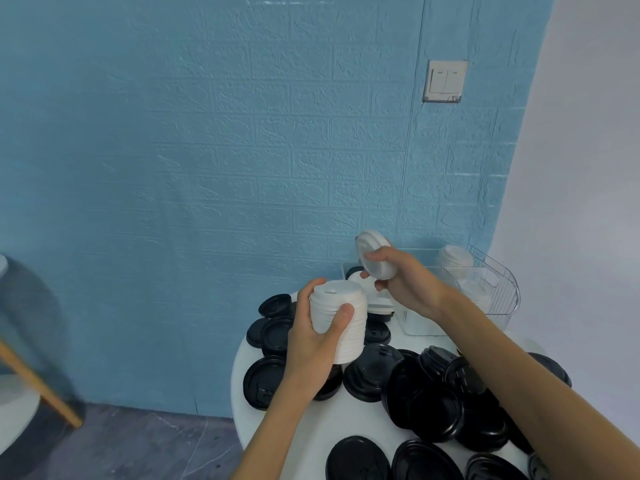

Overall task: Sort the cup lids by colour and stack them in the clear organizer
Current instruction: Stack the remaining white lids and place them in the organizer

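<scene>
Left hand (313, 336) is wrapped around a tall white stack (341, 318) of nested lids, thumb pressed across the front, fingers curled behind, holding it upright and clear of the table (277, 431). Right hand (403, 284) is up beside it, pinching a single white lid (374, 252) tilted on edge, fingers curled round its rim, held above the far side of the table.

Black lids (433, 400) are scattered across the round white table, crowded along the left edge, through the middle and down to the near edge, many overlapping. A few more white lids (379, 303) lie on the far side, partly hidden behind the white stack and the right hand.

The clear organizer (498, 289) sits at the far right edge of the table, against the wall (207, 150). Inside it, a column of white lids (455, 259) stands in the far compartment, with another pale pile nearer in; the clear walls make that one hard to read.

The wall is blue with a brick pattern, a light switch (445, 81) mounted high on it. At the left edge of the view a wooden leg (38, 382) slants down towards the grey floor (138, 445).
</scene>
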{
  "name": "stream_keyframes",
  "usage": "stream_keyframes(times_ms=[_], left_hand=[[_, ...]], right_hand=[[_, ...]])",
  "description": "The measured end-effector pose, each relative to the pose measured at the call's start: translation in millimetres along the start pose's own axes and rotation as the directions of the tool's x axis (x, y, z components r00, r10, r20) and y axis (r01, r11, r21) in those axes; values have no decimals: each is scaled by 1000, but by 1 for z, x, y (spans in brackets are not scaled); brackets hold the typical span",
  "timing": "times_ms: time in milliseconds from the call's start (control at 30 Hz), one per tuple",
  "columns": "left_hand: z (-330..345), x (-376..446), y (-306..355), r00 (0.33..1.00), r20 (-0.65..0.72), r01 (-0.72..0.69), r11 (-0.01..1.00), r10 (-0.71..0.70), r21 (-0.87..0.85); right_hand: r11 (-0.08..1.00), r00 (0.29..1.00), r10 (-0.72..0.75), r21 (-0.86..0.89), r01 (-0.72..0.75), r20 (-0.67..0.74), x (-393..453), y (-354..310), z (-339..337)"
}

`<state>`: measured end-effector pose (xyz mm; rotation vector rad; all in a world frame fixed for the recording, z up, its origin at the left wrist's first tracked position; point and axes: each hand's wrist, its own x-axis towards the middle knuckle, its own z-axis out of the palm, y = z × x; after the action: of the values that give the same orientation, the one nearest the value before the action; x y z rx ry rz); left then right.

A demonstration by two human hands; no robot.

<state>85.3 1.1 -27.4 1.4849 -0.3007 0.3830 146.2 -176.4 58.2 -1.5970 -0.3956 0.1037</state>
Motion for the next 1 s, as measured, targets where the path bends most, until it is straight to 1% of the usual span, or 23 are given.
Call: stream_keyframes(times_ms=[100,200,300,367,433,533,700,867,933,1000], left_hand=[[3,1,3,1000,25,-9,1000,9,-8],[8,2,6,999,48,-13,1000,14,-20],[13,2,7,997,72,-11,1000,10,4],[16,1,8,997,76,-7,1000,7,5],[17,2,8,997,73,-10,1000,10,-6],[17,1,9,999,51,-16,999,18,-50],[17,-2,13,1000,3,-29,996,30,-89],[18,1,13,998,-26,-58,998,57,-38],[18,0,13,997,-20,-76,997,76,-20],[19,-2,12,996,-17,-92,996,92,-13]], right_hand=[[1000,999,-3,2,3,-32,-3,-7,9],[996,993,-91,-2,91,-75,-4,-12,19],[986,980,-169,-18,168,-106,-6,-11,26],[988,978,-151,3,153,-142,-8,-8,30],[993,983,-111,20,116,-148,-9,-1,36],[998,978,-69,-29,64,-199,-15,7,44],[994,957,-99,26,111,-273,-28,10,57],[981,956,-82,148,127,-280,-33,13,62],[980,962,-78,156,122,-263,-36,13,63],[985,959,-69,134,109,-275,-39,13,63]])
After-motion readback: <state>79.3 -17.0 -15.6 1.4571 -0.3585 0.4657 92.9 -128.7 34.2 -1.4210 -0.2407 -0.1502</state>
